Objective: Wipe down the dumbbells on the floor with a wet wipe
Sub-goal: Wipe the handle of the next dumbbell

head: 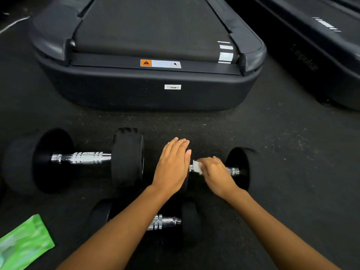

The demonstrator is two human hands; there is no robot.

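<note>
Here the right hand (216, 174) is curling its fingers round a small white wet wipe (197, 167) and pressing it onto the chrome handle (232, 171) of the right dumbbell (242, 168), which is lying on the dark speckled floor (272, 137). The left hand (172, 164) is lying flat just left of it, fingers straight and together, palm resting on that dumbbell's left head. Three dumbbells are showing in all: the one being wiped, a big left dumbbell (83, 157) lying level with it and close beside it, and a near dumbbell (165, 221) lying under the forearms. One green packet (23, 242) is sitting at the near left, and two black treadmills are standing beyond: the middle treadmill (148, 94) straight ahead and a second treadmill (321, 55) at the far right. The left hand is hiding most of the wiped dumbbell's left head, and the right hand is covering most of its handle, so only a short chrome stretch is showing. The left forearm is crossing the near dumbbell's handle and hiding part of it. The picture's edge is cutting off the packet, its print is blurring, and the treadmill labels are too small to read.
</note>
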